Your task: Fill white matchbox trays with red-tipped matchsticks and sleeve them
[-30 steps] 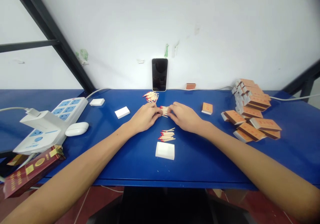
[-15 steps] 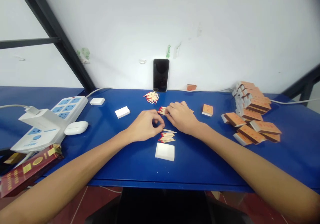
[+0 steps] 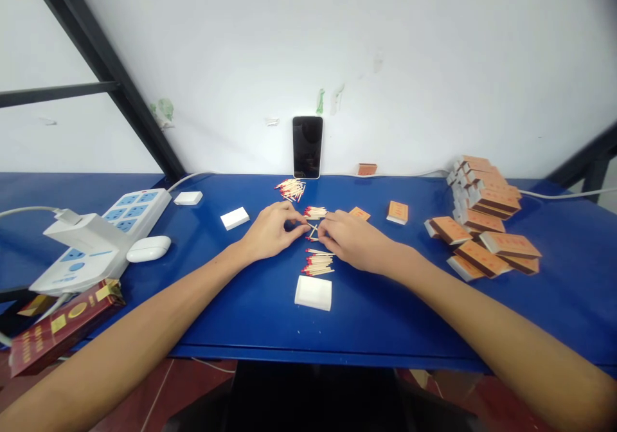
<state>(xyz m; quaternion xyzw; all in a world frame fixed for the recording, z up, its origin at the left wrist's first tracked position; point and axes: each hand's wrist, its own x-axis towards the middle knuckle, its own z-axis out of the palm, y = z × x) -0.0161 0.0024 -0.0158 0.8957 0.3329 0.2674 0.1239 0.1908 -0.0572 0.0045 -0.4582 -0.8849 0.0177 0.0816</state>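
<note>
My left hand (image 3: pixel 276 229) is closed, thumb and forefinger pinched at one end of a match. Facing it, my right hand (image 3: pixel 354 239) has its fingertips closed at the other side of a few crossed matches (image 3: pixel 313 230). Just beyond the fingertips lies a small row of red-headed matches (image 3: pixel 315 212). Nearer to me is a second group of matches (image 3: pixel 319 263), roughly side by side with heads to the left. Below that group sits an open white matchbox tray (image 3: pixel 313 292). A looser pile of matches (image 3: pixel 290 189) lies farther back.
A phone (image 3: pixel 307 147) leans on the wall. Orange matchboxes (image 3: pixel 491 191) are heaped at the right, with another matchbox (image 3: pixel 398 212) nearer the middle. White box (image 3: pixel 234 218), earbud case (image 3: pixel 149 249), power strip (image 3: pixel 120 213) and dark red box (image 3: pixel 67 326) are at the left.
My left hand has shifted up and its fingers have pinched together. My right hand has drawn slightly nearer, uncovering the row of matches and an orange box piece beyond it.
</note>
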